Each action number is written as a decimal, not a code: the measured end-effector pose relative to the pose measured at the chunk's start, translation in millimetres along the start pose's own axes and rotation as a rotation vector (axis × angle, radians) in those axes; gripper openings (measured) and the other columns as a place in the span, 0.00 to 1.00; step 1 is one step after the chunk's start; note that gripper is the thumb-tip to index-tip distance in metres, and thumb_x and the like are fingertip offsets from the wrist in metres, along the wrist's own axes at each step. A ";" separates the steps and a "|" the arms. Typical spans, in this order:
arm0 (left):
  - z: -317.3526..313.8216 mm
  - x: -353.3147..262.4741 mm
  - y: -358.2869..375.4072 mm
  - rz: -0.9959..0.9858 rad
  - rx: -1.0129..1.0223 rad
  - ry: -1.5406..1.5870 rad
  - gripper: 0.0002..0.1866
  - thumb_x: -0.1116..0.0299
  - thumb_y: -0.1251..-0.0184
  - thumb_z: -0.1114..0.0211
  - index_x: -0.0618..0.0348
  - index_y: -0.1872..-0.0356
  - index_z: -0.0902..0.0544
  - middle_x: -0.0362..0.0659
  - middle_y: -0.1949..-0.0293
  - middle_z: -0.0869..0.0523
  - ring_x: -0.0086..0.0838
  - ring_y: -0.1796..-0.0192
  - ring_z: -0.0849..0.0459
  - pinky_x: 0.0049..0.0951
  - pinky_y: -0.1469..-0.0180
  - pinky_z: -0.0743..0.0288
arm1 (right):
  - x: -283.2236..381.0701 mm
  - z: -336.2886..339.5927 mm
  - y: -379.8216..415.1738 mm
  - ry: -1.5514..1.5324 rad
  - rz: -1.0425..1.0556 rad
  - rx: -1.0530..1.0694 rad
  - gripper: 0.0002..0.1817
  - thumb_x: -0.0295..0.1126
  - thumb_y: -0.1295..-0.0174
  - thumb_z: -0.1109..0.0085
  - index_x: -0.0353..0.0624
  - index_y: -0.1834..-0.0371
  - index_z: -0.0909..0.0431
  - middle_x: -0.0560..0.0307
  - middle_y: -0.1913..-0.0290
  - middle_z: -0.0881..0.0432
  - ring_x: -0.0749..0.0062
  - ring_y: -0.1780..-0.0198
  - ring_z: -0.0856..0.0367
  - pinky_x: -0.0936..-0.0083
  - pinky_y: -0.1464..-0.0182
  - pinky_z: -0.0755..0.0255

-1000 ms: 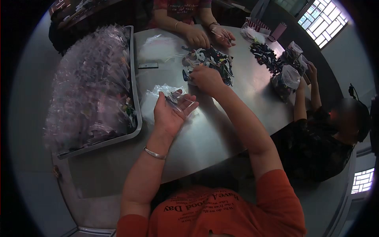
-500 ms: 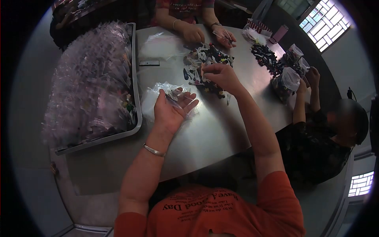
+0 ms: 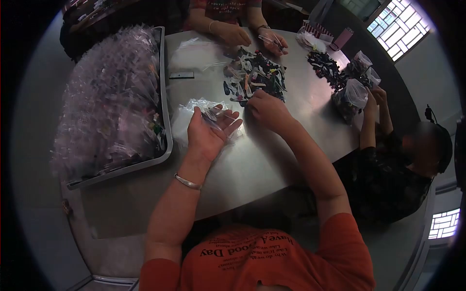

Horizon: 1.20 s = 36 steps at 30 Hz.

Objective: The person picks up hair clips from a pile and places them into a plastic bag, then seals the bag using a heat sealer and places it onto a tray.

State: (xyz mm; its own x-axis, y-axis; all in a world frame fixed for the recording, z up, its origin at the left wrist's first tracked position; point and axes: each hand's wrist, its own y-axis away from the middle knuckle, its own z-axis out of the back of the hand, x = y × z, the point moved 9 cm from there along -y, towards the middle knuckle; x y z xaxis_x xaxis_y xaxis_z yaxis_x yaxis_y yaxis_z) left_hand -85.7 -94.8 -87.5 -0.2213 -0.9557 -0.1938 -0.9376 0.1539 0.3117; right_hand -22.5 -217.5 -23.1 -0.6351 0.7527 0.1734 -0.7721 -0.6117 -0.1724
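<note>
My left hand is palm up, fingers curved and apart, with a few hair clips lying across the palm and fingers. Beneath and behind it lies a stack of clear plastic bags. My right hand reaches down at the near edge of a pile of hair clips, black, white and coloured. Its fingertips are pinched together against the pile; what they hold, if anything, is hidden.
To the left, a grey tray is heaped with filled clear bags. A phone and more flat bags lie farther back. Across the table, a person's hands handle clips. At right, another person holds a filled bag.
My right hand has moved from above the middle of the pile down toward its near edge. My left hand has stayed nearly in place. The opposite person's hands have shifted slightly.
</note>
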 end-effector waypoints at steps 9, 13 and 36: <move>-0.2 -0.5 -0.5 0.010 0.019 0.009 0.33 0.43 0.26 0.66 0.67 0.56 0.25 0.58 0.59 0.20 0.54 0.50 0.22 0.59 0.39 0.33 | -6.8 2.7 -2.4 -0.173 0.066 -0.105 0.10 0.28 0.47 0.44 0.42 0.62 0.20 0.52 0.58 0.24 0.55 0.56 0.21 0.64 0.54 0.26; -0.5 -0.1 -0.2 0.007 0.016 0.009 0.33 0.43 0.26 0.66 0.67 0.56 0.25 0.58 0.59 0.20 0.54 0.50 0.22 0.59 0.39 0.33 | 0.0 5.7 -4.6 -0.138 0.029 -0.048 0.13 0.27 0.49 0.43 0.42 0.59 0.21 0.52 0.57 0.24 0.55 0.55 0.22 0.65 0.53 0.26; -9.6 -6.4 4.3 -0.036 0.071 0.134 0.32 0.42 0.26 0.67 0.66 0.61 0.27 0.60 0.61 0.22 0.56 0.47 0.24 0.59 0.39 0.32 | -10.0 17.6 0.9 -0.447 -0.051 -0.067 0.10 0.25 0.50 0.36 0.38 0.63 0.18 0.58 0.67 0.20 0.75 0.67 0.21 0.78 0.64 0.26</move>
State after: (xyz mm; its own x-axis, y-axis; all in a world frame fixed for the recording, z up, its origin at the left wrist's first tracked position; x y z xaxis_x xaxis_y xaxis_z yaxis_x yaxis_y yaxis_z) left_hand -85.8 -90.4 -76.0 -0.1534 -0.9852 -0.0761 -0.9620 0.1313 0.2394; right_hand -17.3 -229.9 -7.8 -0.5554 0.5938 0.5822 -0.8089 -0.5482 -0.2125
